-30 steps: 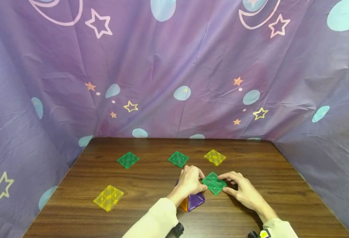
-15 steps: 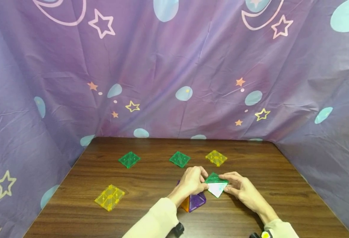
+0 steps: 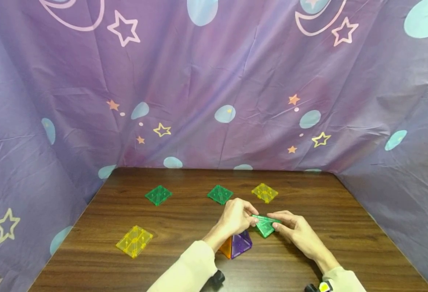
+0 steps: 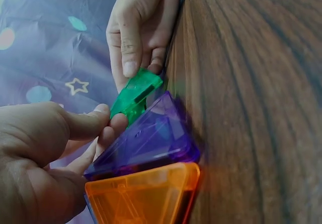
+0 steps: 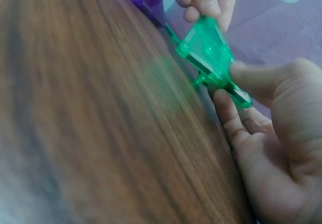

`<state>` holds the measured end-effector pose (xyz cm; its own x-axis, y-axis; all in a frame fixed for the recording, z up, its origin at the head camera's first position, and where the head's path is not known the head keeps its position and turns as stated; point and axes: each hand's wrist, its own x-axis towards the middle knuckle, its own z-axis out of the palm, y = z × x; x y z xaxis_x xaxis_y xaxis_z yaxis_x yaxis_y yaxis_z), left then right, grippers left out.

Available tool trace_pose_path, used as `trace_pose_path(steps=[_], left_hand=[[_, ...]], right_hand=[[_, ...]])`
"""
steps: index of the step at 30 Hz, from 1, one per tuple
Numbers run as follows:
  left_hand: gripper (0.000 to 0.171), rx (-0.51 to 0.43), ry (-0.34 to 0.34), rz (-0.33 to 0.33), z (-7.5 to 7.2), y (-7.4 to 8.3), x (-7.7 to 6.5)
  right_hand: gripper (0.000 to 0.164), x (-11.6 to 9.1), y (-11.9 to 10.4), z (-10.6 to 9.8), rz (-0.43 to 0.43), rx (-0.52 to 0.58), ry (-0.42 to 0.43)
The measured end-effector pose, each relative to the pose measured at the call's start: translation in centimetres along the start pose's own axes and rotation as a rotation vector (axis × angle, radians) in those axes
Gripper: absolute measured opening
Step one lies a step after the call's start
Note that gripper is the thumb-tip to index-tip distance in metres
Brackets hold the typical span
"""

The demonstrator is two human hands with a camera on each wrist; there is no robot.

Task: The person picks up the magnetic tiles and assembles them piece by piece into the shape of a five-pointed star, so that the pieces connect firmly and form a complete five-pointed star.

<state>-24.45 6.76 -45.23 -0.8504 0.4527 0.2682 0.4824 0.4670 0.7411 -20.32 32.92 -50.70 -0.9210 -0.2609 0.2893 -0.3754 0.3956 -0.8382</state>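
Left grip [image 3: 234,218] and right grip [image 3: 297,233] pinch translucent green triangular plastic tiles [image 3: 265,228] between them, the left partly hiding a purple-and-orange triangular-sided plastic structure [image 3: 241,243] just beneath it.

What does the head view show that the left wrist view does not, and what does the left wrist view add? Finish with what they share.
Only the head view shows the near yellow tile, the far yellow tile, the left flat green tile, the middle flat green tile and the pale sleeves.

Only the left wrist view shows the palm side of the right hand.

Both show the left hand and right hand pinching the green piece, the purple tile next to the orange tile, the wood-grain table and the patterned curtain.
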Motion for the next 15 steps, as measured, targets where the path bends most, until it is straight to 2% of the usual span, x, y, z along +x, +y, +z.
trace_pose_path(steps=[4,7,10,12,15], left_hand=[[0.011,-0.019,-0.012,0.020,-1.0,-0.5,-0.5],[0.011,0.021,0.034,0.057,-2.1,-1.3,-1.3],[0.018,0.086,0.074,0.086,-3.3,-2.2,-2.8],[0.027,0.116,0.059,0.078,-3.9,-2.7,-4.0],[0.042,0.149,-0.011,0.044,-4.5,-3.5,-5.6]], right_hand=[[0.035,0.1,0.0,0.2,0.028,-0.004,0.012],[0.035,0.1,0.1,0.3,0.036,0.005,0.006],[0.035,0.0,0.0,0.2,0.029,0.001,0.007],[0.036,0.0,-0.1,0.0,0.030,0.004,0.007],[0.037,-0.1,-0.2,0.4,0.048,0.033,-0.002]])
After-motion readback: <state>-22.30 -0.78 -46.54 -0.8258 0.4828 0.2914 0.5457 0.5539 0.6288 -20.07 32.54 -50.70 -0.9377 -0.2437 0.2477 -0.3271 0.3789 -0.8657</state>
